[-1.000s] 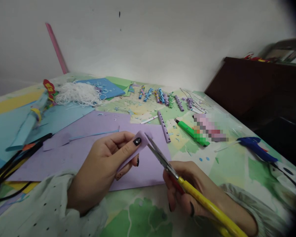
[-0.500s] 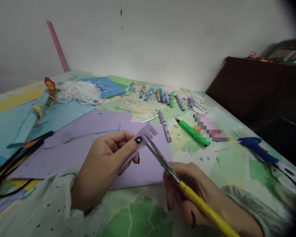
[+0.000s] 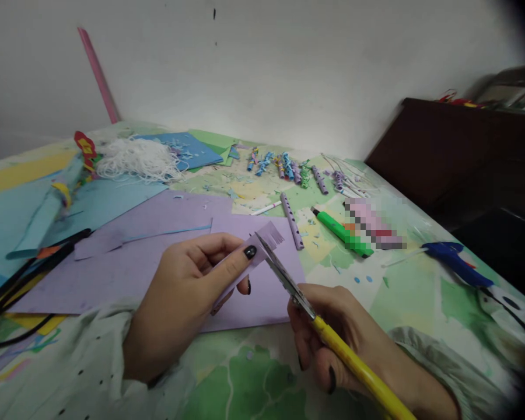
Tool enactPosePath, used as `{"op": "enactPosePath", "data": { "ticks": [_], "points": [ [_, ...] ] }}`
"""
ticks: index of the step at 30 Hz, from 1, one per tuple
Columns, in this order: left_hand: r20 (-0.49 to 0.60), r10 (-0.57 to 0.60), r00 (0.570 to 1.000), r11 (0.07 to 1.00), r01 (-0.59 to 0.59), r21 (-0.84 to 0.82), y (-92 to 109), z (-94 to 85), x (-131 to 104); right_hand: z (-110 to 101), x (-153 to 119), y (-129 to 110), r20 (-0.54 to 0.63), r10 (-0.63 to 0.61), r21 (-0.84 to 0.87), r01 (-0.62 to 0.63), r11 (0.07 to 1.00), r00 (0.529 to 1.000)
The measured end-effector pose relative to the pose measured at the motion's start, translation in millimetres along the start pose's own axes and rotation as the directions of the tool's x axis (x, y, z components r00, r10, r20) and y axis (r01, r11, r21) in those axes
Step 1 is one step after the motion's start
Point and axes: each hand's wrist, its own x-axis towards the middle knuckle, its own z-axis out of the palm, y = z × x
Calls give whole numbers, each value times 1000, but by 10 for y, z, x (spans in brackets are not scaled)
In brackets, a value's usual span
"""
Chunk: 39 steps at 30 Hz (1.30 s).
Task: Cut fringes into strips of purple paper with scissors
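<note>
The left hand is closed on a narrow pale-purple paper strip, its thumb pressed flat on top and its fingers curled beneath. The strip sits above the sheets at the middle of the view, slanting up to the right; close parallel slits make a fringe near its far end, too fine to count. Its near part is hidden by the thumb and fingers.

The right hand is curled around metal-bladed scissors with a yellow handle. The blades stand slightly apart, their tips overlapping the strip — whether they bite into it cannot be told. The handle runs off the bottom edge, and the grip is partly hidden.

Beneath the left hand lie two large overlapping pale-purple paper sheets. Just beyond are one purple tube with dark spots, one thin white stick and one green plastic utility knife; beside the knife, a pixelated patch hides some object. Two small blue paper discs lie nearer, and one blue glue gun rests at the right.

Farther back stand out at least seven small coloured paper rolls, some overlapping, so the exact number is unclear — and one tangled heap of white string.
</note>
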Motion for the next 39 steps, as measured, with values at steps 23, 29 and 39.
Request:
{"op": "enactPosePath", "data": {
  "ticks": [23,29,39],
  "points": [
    [-56,89,994,992,-83,99,4,7,-4,45,23,24,-28,8,52,-7,999,1000],
    [-79,120,990,982,-107,158,31,-4,-12,60,15,15,-36,-6,40,7,999,999],
    [-81,114,990,985,-102,138,32,15,19,50,21,12,-46,22,19,-21,1000,999]
  ]
}}
